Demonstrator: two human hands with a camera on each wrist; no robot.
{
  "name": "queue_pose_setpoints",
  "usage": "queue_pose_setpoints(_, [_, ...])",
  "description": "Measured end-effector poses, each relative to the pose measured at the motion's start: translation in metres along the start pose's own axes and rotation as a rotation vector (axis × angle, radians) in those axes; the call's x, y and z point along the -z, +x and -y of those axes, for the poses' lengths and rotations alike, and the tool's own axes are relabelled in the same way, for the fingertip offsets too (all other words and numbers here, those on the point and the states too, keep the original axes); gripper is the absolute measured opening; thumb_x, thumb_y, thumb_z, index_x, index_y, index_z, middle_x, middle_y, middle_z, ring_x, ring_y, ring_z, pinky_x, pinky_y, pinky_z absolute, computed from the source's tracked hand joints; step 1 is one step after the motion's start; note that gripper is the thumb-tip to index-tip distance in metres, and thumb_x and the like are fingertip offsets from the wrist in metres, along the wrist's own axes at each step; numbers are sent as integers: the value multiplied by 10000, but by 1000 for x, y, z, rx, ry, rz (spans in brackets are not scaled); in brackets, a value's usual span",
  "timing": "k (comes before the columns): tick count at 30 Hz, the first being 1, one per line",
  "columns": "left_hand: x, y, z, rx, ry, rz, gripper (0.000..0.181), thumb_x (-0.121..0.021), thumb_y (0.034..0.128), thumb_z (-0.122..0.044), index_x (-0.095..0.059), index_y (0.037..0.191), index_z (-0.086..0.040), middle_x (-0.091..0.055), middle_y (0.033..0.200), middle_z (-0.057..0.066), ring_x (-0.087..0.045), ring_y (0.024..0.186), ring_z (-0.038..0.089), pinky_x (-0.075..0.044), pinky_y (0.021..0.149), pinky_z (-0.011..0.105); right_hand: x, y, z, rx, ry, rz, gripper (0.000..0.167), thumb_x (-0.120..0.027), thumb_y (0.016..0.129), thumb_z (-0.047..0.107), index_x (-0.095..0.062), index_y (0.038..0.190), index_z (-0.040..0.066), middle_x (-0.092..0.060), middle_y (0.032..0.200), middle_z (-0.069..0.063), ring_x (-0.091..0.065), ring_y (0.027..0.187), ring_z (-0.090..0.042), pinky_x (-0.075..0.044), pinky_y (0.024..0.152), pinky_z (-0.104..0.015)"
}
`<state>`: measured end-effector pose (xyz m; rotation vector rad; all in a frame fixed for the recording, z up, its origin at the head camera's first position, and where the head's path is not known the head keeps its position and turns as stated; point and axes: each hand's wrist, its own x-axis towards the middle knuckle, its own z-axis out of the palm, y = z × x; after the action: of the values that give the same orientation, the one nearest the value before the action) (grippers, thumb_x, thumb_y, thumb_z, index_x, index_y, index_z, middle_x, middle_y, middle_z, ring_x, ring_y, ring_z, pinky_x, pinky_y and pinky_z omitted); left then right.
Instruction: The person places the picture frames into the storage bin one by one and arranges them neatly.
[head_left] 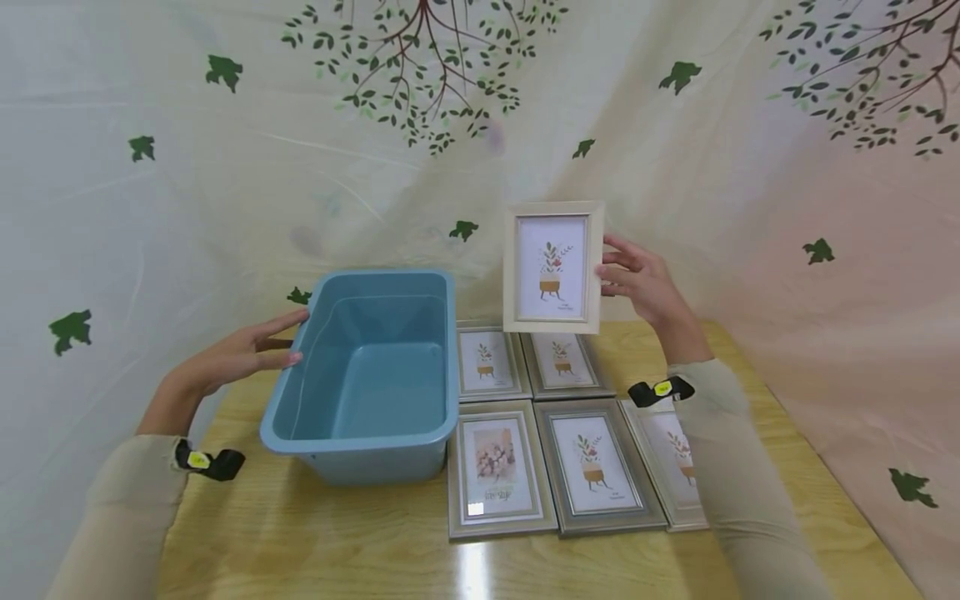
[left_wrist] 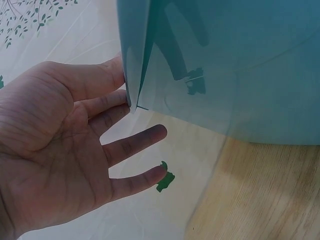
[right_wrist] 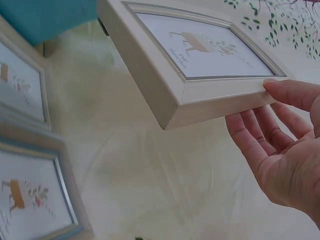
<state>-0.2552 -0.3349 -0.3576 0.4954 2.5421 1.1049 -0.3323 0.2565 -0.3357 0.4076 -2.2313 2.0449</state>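
Head: right hand (head_left: 641, 279), right of centre, clamped on the right edge of cream picture frame (head_left: 552, 267), which is raised upright, upper centre-right. Left hand (head_left: 236, 354), left of centre, touches left rim of blue tub (head_left: 360, 445); fingers apart. Tub stands centre-left on wooden table (head_left: 337, 542). Right of it, two rows of lying frames, including pink-flower frame (head_left: 497, 468) and dark grey frame (head_left: 597, 467), lower centre-right.

Left wrist: thumb and two fingertips meet tub edge, upper centre; other two fingers extended, spread.

Right wrist: thumb on cream frame's face, fingers beneath, right side; frame tilted, upper centre.
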Motion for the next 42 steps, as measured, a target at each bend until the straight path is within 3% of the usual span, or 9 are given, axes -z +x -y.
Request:
queue_pose_setpoints(7, [0,1,-2,-1,-4,3,838,-614,1023,-291,-82,1660,-179,-67,1709,222,-308,1445,597,-365,1042,779,-31,14,16,54,69,27,619,-689,944,8,-469,1521,44,-694,1097,7,-718,928,-103,-620,734,-232])
queue_pose_setpoints(12, [0,2,-1,1,4,1,834,-610,1025,-293,-81,1660,-182,-67,1710,220,-310,1443,599,-370,1039,778,-56,23,28,79,53,37,586,-690,953,37,-502,1506,75,-700,1114,7,-709,976,-128,-624,752,-249])
queue_pose_setpoints(23, [1,1,1,-2,5,0,824,-604,1029,-290,-83,1660,-192,-60,1713,208,-312,1447,589,-368,1046,773,-110,34,44,97,182,81,576,-662,937,-50,-512,1486,35,-720,1057,5,-709,931,-137,-627,716,-273])
queue_pose_setpoints(36, [-1,1,-1,15,19,-4,835,-604,1026,-319,-75,1660,-197,-55,1715,203,-306,1447,596,-323,1048,802,-170,41,46,152,198,117,548,-664,929,-70,-541,1457,9,-724,1072,-52,-720,848,-145,-625,685,-274])
queue_pose_setpoints(42, [-1,1,-2,15,15,-3,831,-601,1026,-313,-80,1660,-182,-55,1715,204,-296,1449,601,-305,1052,809,-191,43,39,138,190,121,549,-668,933,-65,-547,1459,30,-718,1121,-123,-705,837,-145,-625,694,-277])
